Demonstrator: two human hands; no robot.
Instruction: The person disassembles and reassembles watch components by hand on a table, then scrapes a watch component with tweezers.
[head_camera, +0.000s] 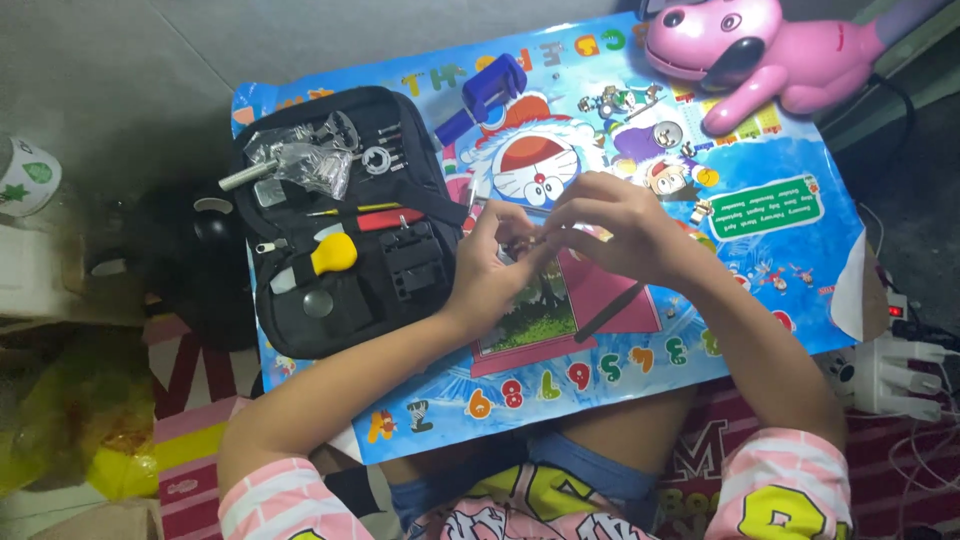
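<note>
Hands meet at the middle of the frame over a small desk (800, 200) covered with a bright cartoon print. The left hand (495, 265) and right hand (625, 228) both have their fingertips pinched together on a small metal part (527, 246); it is too small to tell what kind of part it is. The right hand's grip also has a thin dark tool (610, 312) that slants down toward the lower middle of the frame. Just beside the left hand, toward the left of the frame, lies an open black tool case (345, 215) with a yellow-handled tool (333, 254) and a clear plastic bag (305, 160) in it. A blue holder (485, 92) lies near the upper middle. A pink toy dog (760, 45) lies at the upper right.
</note>
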